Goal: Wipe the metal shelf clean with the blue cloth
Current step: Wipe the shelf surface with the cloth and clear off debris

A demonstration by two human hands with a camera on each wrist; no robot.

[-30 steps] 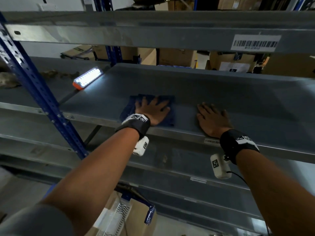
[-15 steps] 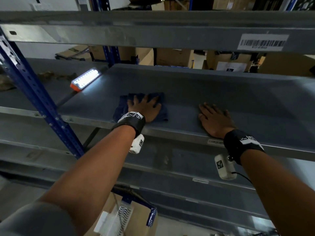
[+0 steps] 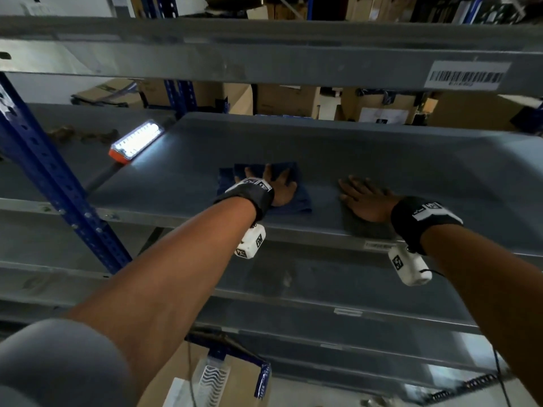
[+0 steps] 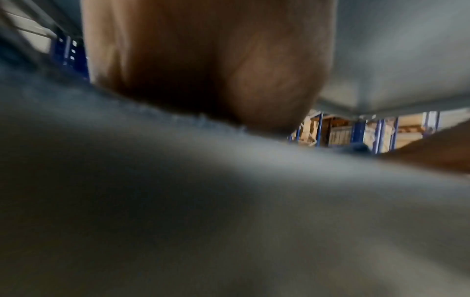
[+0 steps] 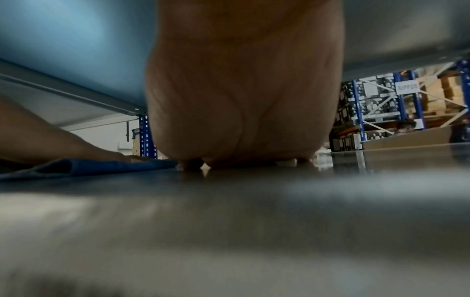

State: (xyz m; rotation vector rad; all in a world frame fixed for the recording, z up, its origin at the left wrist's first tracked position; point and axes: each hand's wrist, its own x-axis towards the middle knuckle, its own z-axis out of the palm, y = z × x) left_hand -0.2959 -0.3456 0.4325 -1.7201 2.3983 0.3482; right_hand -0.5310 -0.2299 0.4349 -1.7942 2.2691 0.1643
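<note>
One cloth point(image 3: 289, 198), one shelf point(image 3: 382, 160), one lamp point(image 3: 136, 141), my two hands. My left hand point(image 3: 277, 185) lies flat, fingers spread, pressing the cloth onto the shelf. My right hand point(image 3: 365, 199) rests flat on bare metal beside it, holding nothing.

Dim scene lit mainly by a glowing lamp point(image 3: 136, 141) at left; both wrist views blurred, foregrounds out of focus.

Head looks down; wrist views skim shelf point(image 3: 382, 160).
</note>
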